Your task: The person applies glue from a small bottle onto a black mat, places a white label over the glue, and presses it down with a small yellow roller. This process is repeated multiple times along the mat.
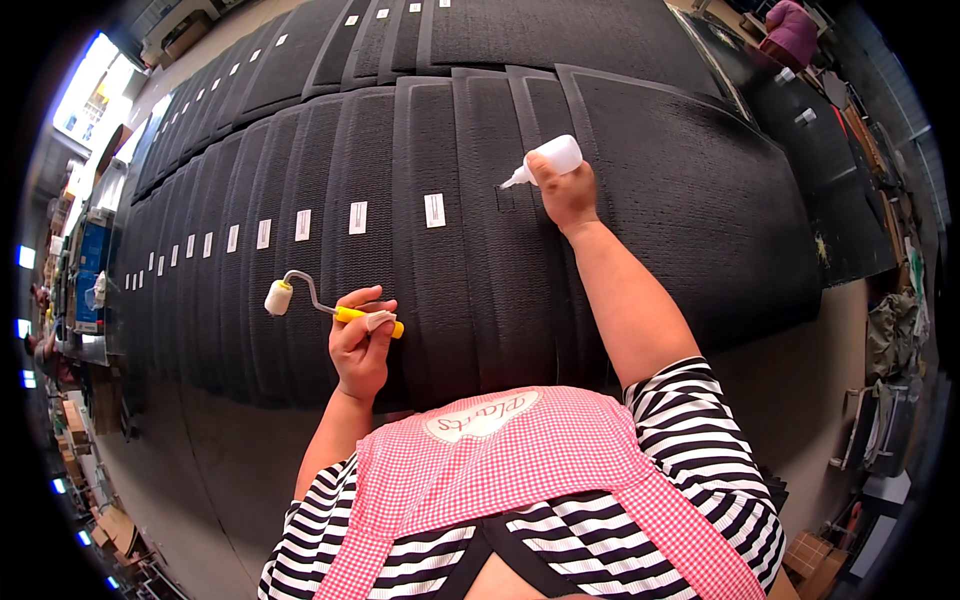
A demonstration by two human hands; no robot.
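In my left hand (pixel 362 345) is a small paint roller (pixel 322 305) with a yellow handle, a bent metal arm and a short white roller head pointing left. Something small and white, perhaps labels, is also pinched in these fingers. My right hand (pixel 568 195) grips a white squeeze bottle (pixel 556 156), tilted so its nozzle points down and left. The nozzle tip is at a dark rectangular outline (pixel 518 198) on a black ribbed mat (pixel 490 280). Left of it, a white label (pixel 434 210) lies on the neighbouring mat.
Overlapping black mats spread across the wide table, several bearing white labels (pixel 303 225) in a row. A second row of mats (pixel 570 35) lies behind. A person in purple (pixel 790 30) is at the far right. Blue boxes (pixel 92 260) stand at the left, cluttered shelving at the right.
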